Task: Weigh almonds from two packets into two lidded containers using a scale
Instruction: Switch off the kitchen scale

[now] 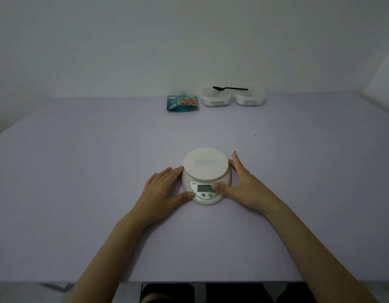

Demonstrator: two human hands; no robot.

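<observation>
We take the scale as our landmark; it sits on the lilac table, in the near-centre of the top. To its left we note the left hand, lying flat with fingers spread, the fingertips touching the scale's left flank and the thumb against its front-left edge. It grips nothing; it cups the body only.

Scale: white, round platter on top with nothing on it. Its long axis runs away from us, display end pointing toward us. The display is grey and we read no digits on it. A small dark mark sits left of the display, too small to read. Two round buttons lie below the display.

Far behind the scale and slightly left lies a teal packet, flat on the table, with a picture of pale nuts; its lettering is illegible.

To the scale's right, the right hand lies open against the right flank, thumb laid across the display's right end.

Far behind and right of the scale stand two translucent white containers, side by side, lids on; we cannot tell their contents. A black spoon lies across both lids, bowl to the left, handle to the right.
</observation>
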